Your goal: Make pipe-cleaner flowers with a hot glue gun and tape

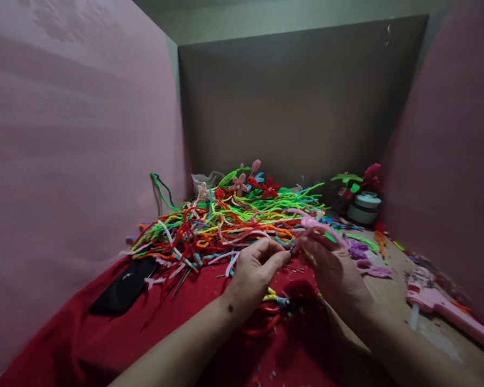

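Over the red cloth point(145, 344), both hands meet at a pink pipe cleaner point(311, 222). My left hand point(255, 271) pinches a thin dark end, seemingly the bare wire tip, between thumb and forefinger. Close beside it, my right hand point(334, 273) is closed on the pink pipe cleaner, which loops above its fingers; that hand is slightly blurred. Just below the hands lie red-handled scissors point(262, 328) and a tool with yellow handles point(269, 295), both partly hidden. Behind the hands spreads a big heap of coloured pipe cleaners point(226, 226).
A black phone-like object point(125, 287) lies at the left. On the right are a pink glue gun point(439, 301), a pale lidded jar point(363, 208) and purple pipe cleaner pieces point(358, 249). Finished fuzzy flowers point(269, 187) stand in the heap. Pink panels point(84, 161) flank the space.
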### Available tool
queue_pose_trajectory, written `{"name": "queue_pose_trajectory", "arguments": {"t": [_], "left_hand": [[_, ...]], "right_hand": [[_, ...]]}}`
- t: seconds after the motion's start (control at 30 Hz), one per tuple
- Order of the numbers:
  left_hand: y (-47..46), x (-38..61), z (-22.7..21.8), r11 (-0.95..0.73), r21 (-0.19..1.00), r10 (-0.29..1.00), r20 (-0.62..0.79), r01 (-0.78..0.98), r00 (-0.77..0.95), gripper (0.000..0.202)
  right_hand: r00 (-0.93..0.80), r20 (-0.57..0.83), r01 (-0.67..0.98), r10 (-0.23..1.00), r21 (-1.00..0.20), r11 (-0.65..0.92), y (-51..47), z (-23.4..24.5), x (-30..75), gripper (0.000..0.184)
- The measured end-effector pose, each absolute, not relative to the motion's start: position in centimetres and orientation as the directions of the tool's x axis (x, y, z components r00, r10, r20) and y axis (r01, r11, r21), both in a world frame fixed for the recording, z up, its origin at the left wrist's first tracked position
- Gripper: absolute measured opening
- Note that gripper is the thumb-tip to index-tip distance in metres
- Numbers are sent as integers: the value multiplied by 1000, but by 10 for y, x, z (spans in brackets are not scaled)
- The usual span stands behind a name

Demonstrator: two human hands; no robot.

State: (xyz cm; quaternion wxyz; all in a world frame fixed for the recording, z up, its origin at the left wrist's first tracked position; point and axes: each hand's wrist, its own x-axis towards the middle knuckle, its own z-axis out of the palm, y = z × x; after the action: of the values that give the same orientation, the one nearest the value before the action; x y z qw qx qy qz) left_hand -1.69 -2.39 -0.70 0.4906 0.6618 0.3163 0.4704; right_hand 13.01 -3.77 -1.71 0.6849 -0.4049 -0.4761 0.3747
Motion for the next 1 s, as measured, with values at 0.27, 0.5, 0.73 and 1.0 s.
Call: {"name": "queue_pose_trajectory", "arguments": {"t": [0.27, 0.5, 0.73, 1.0], "left_hand": [[-22, -13, -21, -620, 746, 779, 549, 244, 302, 17], [-20, -10, -30, -664, 565, 747, 523, 489, 410, 24], [-19, -8, -37, -694, 462, 717, 512, 553, 472, 24], [-16, -6, -29, -467, 875, 842, 397, 125, 365, 23]], "right_hand": [[127, 75, -522, 989, -843, 131, -28, -35, 127, 17], [145, 91, -475, 985, -867, 150, -42, -30, 114, 17], [189, 111, -332, 976, -928, 171, -52, -25, 108, 19], [220, 254, -238, 942, -923, 304, -49, -23, 109, 13]]}}
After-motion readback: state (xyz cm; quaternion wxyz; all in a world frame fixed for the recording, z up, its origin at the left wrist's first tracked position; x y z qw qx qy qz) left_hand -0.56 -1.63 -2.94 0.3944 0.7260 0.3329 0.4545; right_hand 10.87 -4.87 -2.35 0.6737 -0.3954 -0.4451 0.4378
